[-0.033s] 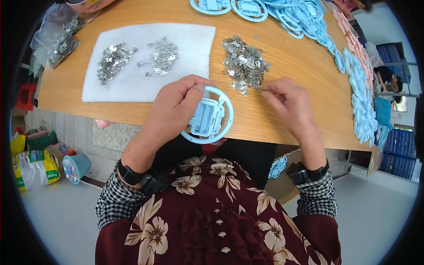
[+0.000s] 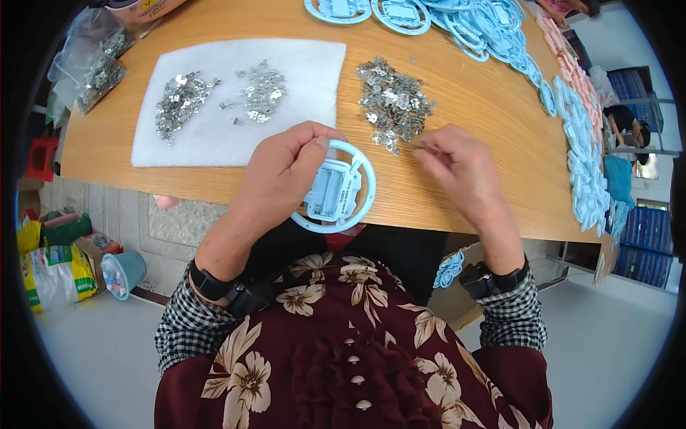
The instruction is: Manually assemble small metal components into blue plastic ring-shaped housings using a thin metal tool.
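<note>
My left hand (image 2: pixel 289 161) grips the upper left of a light-blue plastic ring (image 2: pixel 369 193) by its rim. Inside the ring sits a battery compartment (image 2: pixel 330 191) with open slots, facing up. The ring hangs over the table's front edge. To its right, my right hand (image 2: pixel 461 168) is closed in a pinch; whatever is at its fingertips is too small to make out. Just beyond those fingers lies a pile of small silvery metal clips (image 2: pixel 393 100). Two more groups of metal pieces, a left heap (image 2: pixel 180 104) and a looser right heap (image 2: pixel 264 93), rest on a white foam sheet (image 2: pixel 214 150).
Many blue plastic rings (image 2: pixel 479 25) are heaped at the back right, with rows of blue parts (image 2: pixel 582 157) and pink parts (image 2: pixel 572 64) along the right edge. Clear bags of metal pieces (image 2: pixel 100 79) lie back left. A blue bin (image 2: pixel 125 273) stands on the floor.
My right hand has shifted slightly left, toward the blue ring, still pinched. My left hand and the ring stay almost where they were.
</note>
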